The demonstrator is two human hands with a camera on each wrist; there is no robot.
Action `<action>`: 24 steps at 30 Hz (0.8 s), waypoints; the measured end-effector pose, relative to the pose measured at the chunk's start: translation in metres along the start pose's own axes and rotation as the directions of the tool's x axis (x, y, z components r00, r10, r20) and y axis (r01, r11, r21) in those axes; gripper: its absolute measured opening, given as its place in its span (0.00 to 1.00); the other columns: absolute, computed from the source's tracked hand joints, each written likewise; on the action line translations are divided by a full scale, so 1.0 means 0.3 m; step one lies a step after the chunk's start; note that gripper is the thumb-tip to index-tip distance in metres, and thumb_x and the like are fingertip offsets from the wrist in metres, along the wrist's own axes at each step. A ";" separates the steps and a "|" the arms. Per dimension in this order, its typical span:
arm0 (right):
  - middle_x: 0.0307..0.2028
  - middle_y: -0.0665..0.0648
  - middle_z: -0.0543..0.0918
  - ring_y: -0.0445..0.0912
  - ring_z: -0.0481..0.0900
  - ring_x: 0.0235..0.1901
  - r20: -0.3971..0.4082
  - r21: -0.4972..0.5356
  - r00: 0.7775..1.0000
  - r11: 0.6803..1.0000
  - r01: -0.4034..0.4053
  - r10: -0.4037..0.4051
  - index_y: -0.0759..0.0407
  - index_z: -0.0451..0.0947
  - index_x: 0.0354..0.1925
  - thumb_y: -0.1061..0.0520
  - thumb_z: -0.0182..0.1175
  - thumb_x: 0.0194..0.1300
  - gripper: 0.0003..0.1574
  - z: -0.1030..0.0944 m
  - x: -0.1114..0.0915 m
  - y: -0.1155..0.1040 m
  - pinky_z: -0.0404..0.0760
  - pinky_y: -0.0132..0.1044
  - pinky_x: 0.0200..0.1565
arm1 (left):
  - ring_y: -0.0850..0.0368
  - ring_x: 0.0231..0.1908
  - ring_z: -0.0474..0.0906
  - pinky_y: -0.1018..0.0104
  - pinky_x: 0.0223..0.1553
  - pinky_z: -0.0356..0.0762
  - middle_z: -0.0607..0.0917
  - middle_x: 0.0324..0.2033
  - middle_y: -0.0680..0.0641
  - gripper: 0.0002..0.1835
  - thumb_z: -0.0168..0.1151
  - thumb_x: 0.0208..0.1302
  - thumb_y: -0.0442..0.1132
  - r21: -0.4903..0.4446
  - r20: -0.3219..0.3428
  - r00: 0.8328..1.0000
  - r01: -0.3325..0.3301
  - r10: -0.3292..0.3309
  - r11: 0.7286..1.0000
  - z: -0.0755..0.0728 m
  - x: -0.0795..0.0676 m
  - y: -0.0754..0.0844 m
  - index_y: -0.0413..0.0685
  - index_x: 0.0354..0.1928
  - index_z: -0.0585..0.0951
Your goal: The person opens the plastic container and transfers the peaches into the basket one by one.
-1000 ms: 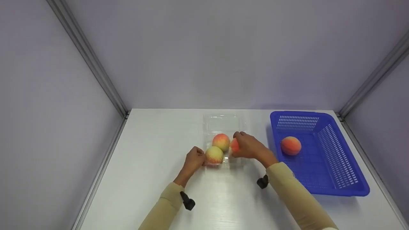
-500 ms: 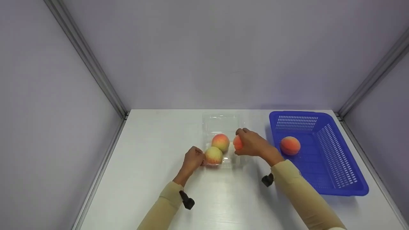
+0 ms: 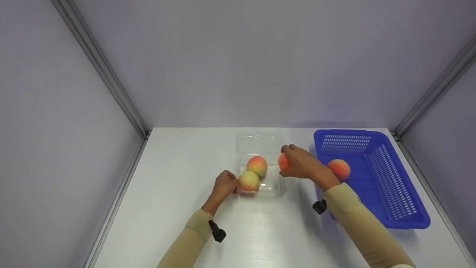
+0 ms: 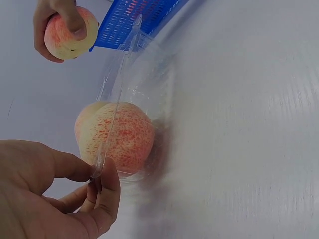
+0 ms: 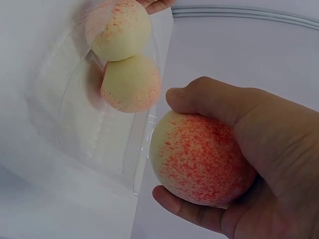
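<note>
My right hand (image 3: 302, 163) grips a peach (image 5: 199, 159) and holds it up, above the right side of a clear plastic clamshell box (image 3: 273, 182). Thumb and fingers wrap around the fruit. My left hand (image 3: 225, 184) pinches the near left rim of the box between thumb and fingers, as the left wrist view shows up close. Two peaches sit in the left part of the box, touching each other: a yellowish one (image 3: 248, 181) at the front and a redder one (image 3: 257, 166) behind it. The box's lid (image 3: 257, 143) lies folded back, away from me.
To the right stands a blue plastic basket (image 3: 375, 222) with slotted walls. One more peach (image 3: 339, 169) lies in it, partly covered by my right wrist. White table surface (image 3: 182, 167) stretches left of the box, and grey walls enclose the table.
My right hand has lifted its peach out of the box's right side and moved right and away from the other two. My left hand stays on the rim.
</note>
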State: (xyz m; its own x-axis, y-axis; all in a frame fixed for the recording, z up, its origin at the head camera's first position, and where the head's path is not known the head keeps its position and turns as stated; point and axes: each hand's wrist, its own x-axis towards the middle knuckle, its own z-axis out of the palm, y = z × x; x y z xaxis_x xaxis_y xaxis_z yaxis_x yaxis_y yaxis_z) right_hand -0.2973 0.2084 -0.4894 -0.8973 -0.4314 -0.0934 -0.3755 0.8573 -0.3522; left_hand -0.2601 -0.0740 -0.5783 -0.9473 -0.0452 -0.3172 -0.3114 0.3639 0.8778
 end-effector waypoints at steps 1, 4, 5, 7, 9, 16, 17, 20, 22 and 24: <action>0.55 0.65 0.82 0.58 0.84 0.51 0.004 0.001 1.000 1.000 -0.008 0.008 0.63 0.71 0.69 0.48 0.76 0.60 0.46 -0.005 -0.002 0.002 0.88 0.55 0.56 | 0.55 0.31 0.83 0.58 0.39 0.89 0.80 0.35 0.44 0.11 0.60 0.65 0.30 0.000 0.002 1.000 0.004 -0.004 1.000 -0.001 0.000 0.001 0.36 0.48 0.76; 0.56 0.64 0.82 0.58 0.84 0.52 -0.002 0.001 1.000 1.000 -0.012 0.012 0.62 0.70 0.70 0.48 0.76 0.61 0.45 -0.016 -0.007 0.011 0.88 0.55 0.56 | 0.55 0.32 0.83 0.58 0.40 0.89 0.80 0.35 0.44 0.10 0.61 0.66 0.30 0.004 0.005 1.000 0.008 -0.008 1.000 -0.004 0.001 0.002 0.37 0.47 0.76; 0.55 0.64 0.82 0.58 0.84 0.51 -0.014 -0.001 1.000 1.000 -0.006 0.006 0.62 0.71 0.69 0.49 0.77 0.60 0.45 -0.020 -0.009 0.013 0.89 0.55 0.55 | 0.55 0.32 0.83 0.58 0.40 0.89 0.80 0.35 0.44 0.10 0.61 0.66 0.30 0.005 0.007 1.000 0.009 -0.010 1.000 -0.005 0.002 0.002 0.38 0.47 0.75; 0.51 0.64 0.82 0.58 0.84 0.47 -0.052 -0.025 0.998 0.999 0.029 -0.030 0.64 0.72 0.66 0.49 0.77 0.59 0.43 -0.027 -0.015 0.020 0.89 0.54 0.53 | 0.54 0.31 0.84 0.57 0.40 0.89 0.80 0.36 0.44 0.08 0.60 0.66 0.30 0.004 0.013 1.000 0.006 -0.006 1.000 -0.007 0.002 0.003 0.38 0.46 0.75; 0.48 0.64 0.82 0.58 0.83 0.43 -0.092 -0.059 0.993 0.996 0.069 -0.074 0.66 0.73 0.63 0.50 0.77 0.57 0.42 -0.032 -0.019 0.027 0.89 0.53 0.50 | 0.55 0.30 0.84 0.56 0.40 0.90 0.80 0.35 0.44 0.07 0.60 0.67 0.30 0.005 0.016 1.000 0.003 -0.003 1.000 -0.010 0.001 0.005 0.39 0.45 0.75; 0.49 0.64 0.82 0.58 0.83 0.44 -0.094 -0.069 0.994 0.997 0.047 -0.053 0.64 0.72 0.65 0.48 0.78 0.58 0.44 -0.058 -0.036 0.041 0.90 0.52 0.50 | 0.57 0.28 0.82 0.55 0.40 0.89 0.81 0.34 0.44 0.06 0.60 0.65 0.30 0.031 0.019 1.000 -0.004 0.003 1.000 -0.014 -0.001 0.009 0.40 0.43 0.75; 0.50 0.64 0.82 0.58 0.83 0.45 -0.088 -0.064 0.995 0.997 0.037 -0.042 0.64 0.72 0.66 0.48 0.78 0.58 0.44 -0.063 -0.039 0.042 0.90 0.52 0.50 | 0.57 0.29 0.81 0.55 0.41 0.89 0.80 0.33 0.45 0.06 0.60 0.65 0.30 0.035 0.020 1.000 -0.003 0.002 0.999 -0.014 -0.002 0.010 0.40 0.43 0.75; 0.51 0.64 0.82 0.58 0.83 0.46 -0.081 -0.060 0.996 0.998 0.027 -0.032 0.64 0.72 0.66 0.49 0.77 0.59 0.43 -0.078 -0.046 0.049 0.91 0.52 0.50 | 0.57 0.29 0.81 0.55 0.41 0.88 0.80 0.33 0.45 0.06 0.60 0.65 0.31 0.037 0.023 1.000 0.004 -0.005 0.999 -0.014 -0.004 0.013 0.40 0.42 0.75; 0.51 0.65 0.82 0.58 0.83 0.45 -0.087 -0.067 0.995 0.997 0.034 -0.039 0.64 0.72 0.66 0.49 0.77 0.59 0.43 -0.087 -0.051 0.057 0.90 0.52 0.49 | 0.57 0.30 0.81 0.56 0.41 0.88 0.80 0.33 0.45 0.06 0.60 0.65 0.30 0.028 0.025 1.000 0.012 -0.013 1.000 -0.014 -0.004 0.015 0.41 0.42 0.75; 0.50 0.65 0.82 0.58 0.83 0.44 -0.094 -0.073 0.994 0.997 0.040 -0.047 0.65 0.73 0.65 0.50 0.77 0.59 0.42 -0.096 -0.055 0.067 0.90 0.53 0.48 | 0.56 0.30 0.82 0.57 0.40 0.87 0.79 0.33 0.45 0.06 0.60 0.65 0.30 0.016 0.028 0.999 0.021 -0.022 1.000 -0.014 -0.005 0.016 0.40 0.42 0.75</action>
State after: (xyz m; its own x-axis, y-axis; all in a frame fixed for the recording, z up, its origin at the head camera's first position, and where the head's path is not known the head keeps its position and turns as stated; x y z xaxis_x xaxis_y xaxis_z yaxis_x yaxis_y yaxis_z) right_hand -0.2969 0.2408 -0.4683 -0.8965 -0.4430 0.0115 -0.4273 0.8573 -0.2870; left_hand -0.2606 -0.0762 -0.5722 -0.9379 -0.0273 -0.3459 -0.3300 0.3775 0.8652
